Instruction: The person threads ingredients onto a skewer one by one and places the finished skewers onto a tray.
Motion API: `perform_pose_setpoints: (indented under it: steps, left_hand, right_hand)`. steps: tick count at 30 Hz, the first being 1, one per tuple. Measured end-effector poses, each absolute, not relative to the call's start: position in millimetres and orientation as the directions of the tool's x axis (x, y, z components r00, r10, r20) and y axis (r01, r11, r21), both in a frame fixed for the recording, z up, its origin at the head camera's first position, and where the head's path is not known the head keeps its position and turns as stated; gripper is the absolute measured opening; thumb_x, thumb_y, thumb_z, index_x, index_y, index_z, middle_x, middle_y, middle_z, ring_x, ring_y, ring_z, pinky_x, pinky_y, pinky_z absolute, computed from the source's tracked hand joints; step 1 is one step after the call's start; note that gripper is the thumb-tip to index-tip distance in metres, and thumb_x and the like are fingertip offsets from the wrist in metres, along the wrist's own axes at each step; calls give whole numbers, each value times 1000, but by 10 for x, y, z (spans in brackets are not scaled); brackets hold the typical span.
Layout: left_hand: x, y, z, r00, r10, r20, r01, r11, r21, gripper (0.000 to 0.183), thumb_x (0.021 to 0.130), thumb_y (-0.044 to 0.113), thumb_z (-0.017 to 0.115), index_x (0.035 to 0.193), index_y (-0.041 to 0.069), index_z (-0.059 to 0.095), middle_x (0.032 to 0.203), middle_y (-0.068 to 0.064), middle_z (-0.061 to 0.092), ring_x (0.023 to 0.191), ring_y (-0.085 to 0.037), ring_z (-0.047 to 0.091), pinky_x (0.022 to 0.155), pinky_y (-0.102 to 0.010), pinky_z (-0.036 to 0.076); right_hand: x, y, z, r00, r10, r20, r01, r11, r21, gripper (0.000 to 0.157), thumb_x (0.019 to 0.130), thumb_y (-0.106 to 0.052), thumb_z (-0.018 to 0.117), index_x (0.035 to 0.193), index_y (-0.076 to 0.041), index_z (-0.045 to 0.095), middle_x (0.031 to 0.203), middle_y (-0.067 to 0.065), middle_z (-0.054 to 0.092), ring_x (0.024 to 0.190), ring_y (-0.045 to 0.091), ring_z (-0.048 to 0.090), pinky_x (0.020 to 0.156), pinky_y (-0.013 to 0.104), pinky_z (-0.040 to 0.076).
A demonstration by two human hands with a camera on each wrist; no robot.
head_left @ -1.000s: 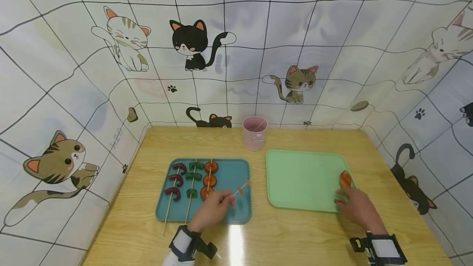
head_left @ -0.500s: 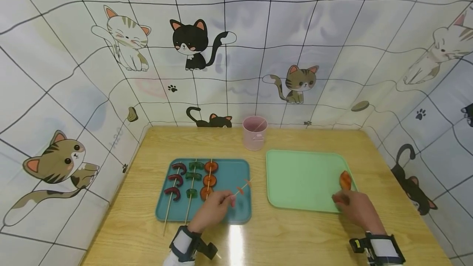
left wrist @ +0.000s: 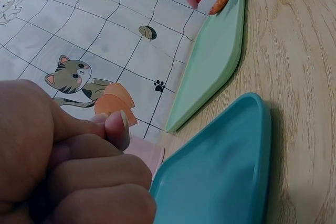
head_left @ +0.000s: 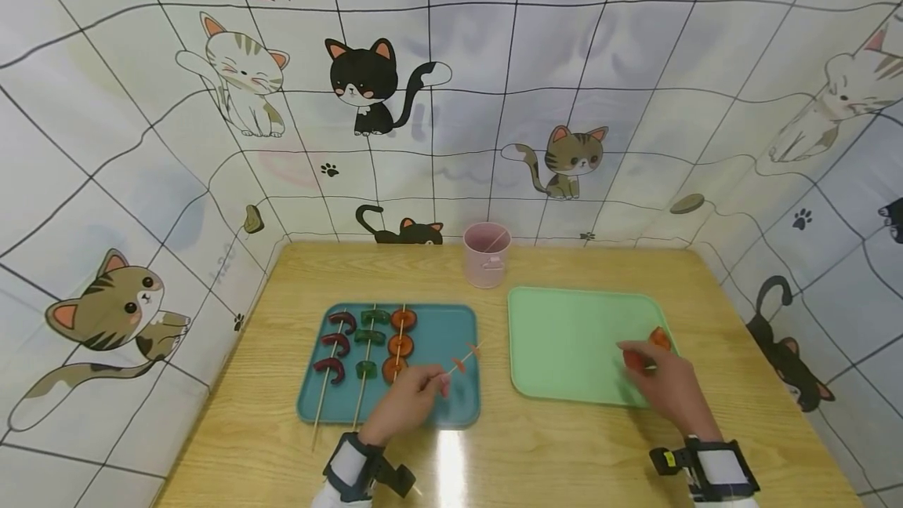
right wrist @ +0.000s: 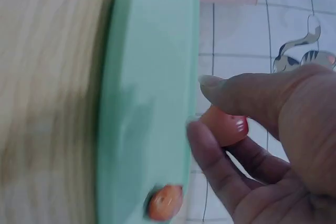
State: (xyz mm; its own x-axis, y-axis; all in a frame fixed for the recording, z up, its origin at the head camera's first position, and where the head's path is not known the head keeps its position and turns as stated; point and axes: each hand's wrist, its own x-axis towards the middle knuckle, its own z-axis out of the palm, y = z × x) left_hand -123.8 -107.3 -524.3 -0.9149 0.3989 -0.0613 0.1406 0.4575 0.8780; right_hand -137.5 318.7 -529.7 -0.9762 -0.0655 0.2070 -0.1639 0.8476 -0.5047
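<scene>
My left hand (head_left: 409, 400) pinches a thin skewer (head_left: 460, 364) between thumb and forefinger, over the right part of the blue tray (head_left: 440, 316). Flat orange pieces (left wrist: 114, 104) sit near the skewer's far end. My right hand (head_left: 666, 385) holds a glossy orange-red food piece (right wrist: 229, 127) between thumb and fingers, above the right part of the green tray (head_left: 564, 343). A second orange food piece (head_left: 659, 337) lies in that tray just beyond the hand, partly hidden by it in the head view.
On the blue tray's left lie three loaded skewers: dark red curled pieces (head_left: 330, 368), green pieces (head_left: 370, 337) and orange rounds (head_left: 400, 345). Their sticks reach toward the front edge. A pink bucket (head_left: 485, 266) stands behind, between the trays. Cat-patterned cloth walls (head_left: 466, 116) enclose the wooden table (head_left: 536, 453).
My right hand has risen from the green tray's near right corner and shifted left, and an orange-red food piece now shows in its fingers. My left hand has stayed still with the skewer.
</scene>
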Motion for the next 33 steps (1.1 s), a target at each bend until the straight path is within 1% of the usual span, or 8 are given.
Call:
perform_pose_setpoints:
  steps: [3,7,11,18,22,26,29,33]
  left_hand:
    - [-1232,-1066,-5234,-915,400,-61,142,460,877,33,110,18,47,88,2,66,61,4,38,49,-4,30,51,-22,30]
    - [-1226,-1057,-5216,-914,402,-58,148,462,874,32,110,18,47,90,2,67,61,5,37,48,-5,29,51,-22,30]
    - [-1222,-1045,-5198,-912,409,-43,167,464,870,33,110,18,47,90,2,67,61,7,36,48,-4,28,52,-21,29]
    - [-1208,-1019,-5176,-910,414,-38,173,460,871,34,110,21,47,90,2,67,60,6,36,48,-4,28,52,-21,29]
    - [-1197,-1007,-5162,-909,415,-38,177,466,867,33,110,21,47,90,3,67,60,6,36,48,-5,28,52,-21,29]
    - [-1196,-1004,-5157,-908,417,-34,184,469,864,32,110,20,48,89,5,67,61,6,36,49,-4,29,52,-21,30]
    - [-1192,-1002,-5151,-906,422,-36,183,466,866,33,110,21,47,88,7,66,61,6,36,48,-4,29,52,-21,30]
    - [-1188,-991,-5134,-902,430,-31,192,466,864,32,110,21,47,87,8,66,60,7,35,48,-4,28,52,-21,30]
  right_hand:
    - [-1403,3071,-5233,-966,-59,253,-189,830,-526,37,85,-3,81,121,-8,73,111,23,73,87,34,74,67,39,58]
    - [-1452,2888,-5157,-948,-36,316,-218,798,-562,40,87,-3,79,125,-6,69,103,21,74,86,35,76,71,44,61]
    - [-1500,2700,-5086,-950,-6,311,-211,747,-630,44,89,-5,78,130,-3,62,101,20,76,89,35,77,76,45,61]
    - [-1558,2407,-4990,-962,-39,270,-231,644,-730,44,93,-13,76,135,-9,64,118,13,73,105,29,73,85,25,59]
    - [-1590,2274,-4917,-982,-60,180,-183,546,-817,46,96,-21,74,140,-20,63,126,9,68,115,28,68,89,22,57]
    - [-1635,2156,-4904,-995,-82,61,-90,430,-898,50,96,-32,73,144,-29,60,136,5,66,121,18,66,91,16,51]
    - [-1671,2078,-4949,-991,-134,6,-45,288,-957,52,97,-34,72,146,-25,58,144,5,62,123,12,66,96,20,53]
    - [-1714,1984,-5040,-983,-176,-46,25,122,-992,53,97,-36,71,144,-15,59,145,5,61,122,11,67,97,25,55]
